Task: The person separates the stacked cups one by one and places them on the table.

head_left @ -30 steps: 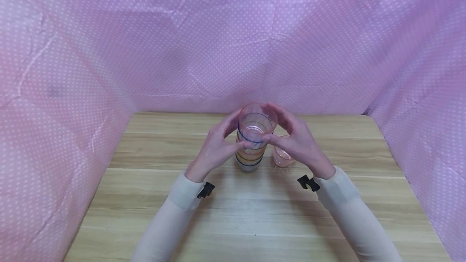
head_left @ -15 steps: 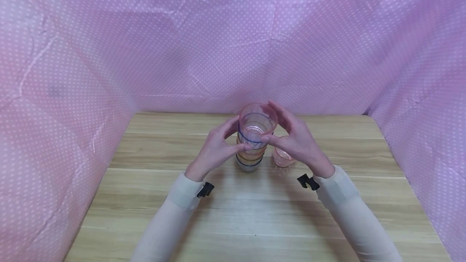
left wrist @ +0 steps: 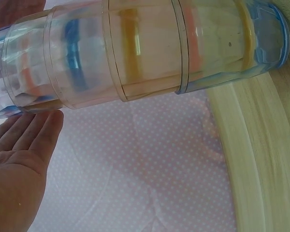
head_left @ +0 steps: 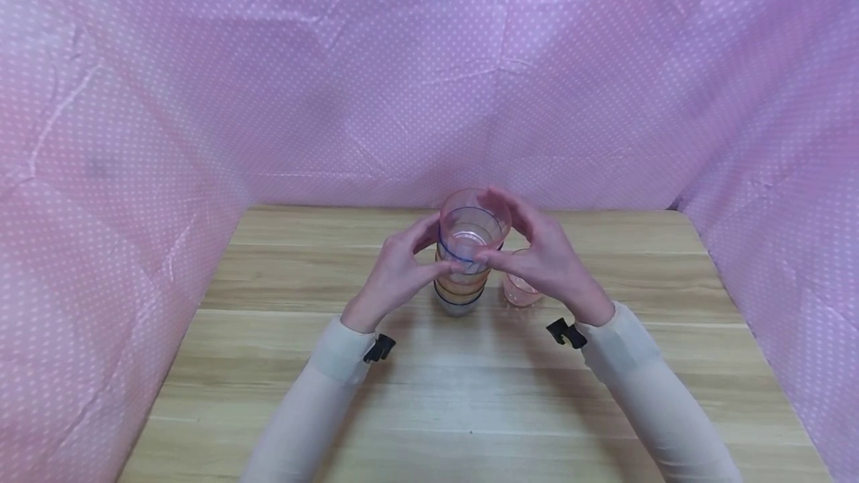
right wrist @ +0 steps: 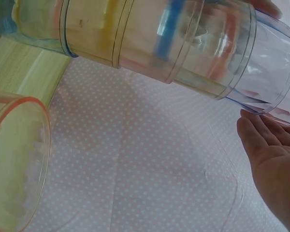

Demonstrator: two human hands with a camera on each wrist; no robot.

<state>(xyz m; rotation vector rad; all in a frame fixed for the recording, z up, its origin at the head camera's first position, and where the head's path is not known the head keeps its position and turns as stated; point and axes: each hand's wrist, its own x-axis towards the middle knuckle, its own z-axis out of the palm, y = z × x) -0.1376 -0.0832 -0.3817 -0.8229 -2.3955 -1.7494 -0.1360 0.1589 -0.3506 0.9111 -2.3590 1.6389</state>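
Note:
A tall stack of nested clear plastic cups, tinted pink, yellow and blue, stands upright on the wooden table. My left hand holds the upper part from the left, thumb in front and fingers behind. From the right, my right hand holds the top pink-rimmed cup the same way. In the left wrist view, fingertips of the left hand touch the stack near a cup rim. The right wrist view has the right hand with its fingertips against the upper cups.
A single pink cup stands just right of the stack, partly behind the right hand; its orange-red rim shows large in the right wrist view. Pink dotted cloth hangs behind the table and at both sides.
The right hand has shifted very slightly left around the top cup. Otherwise the left hand, the stack and the single cup stay almost where they were.

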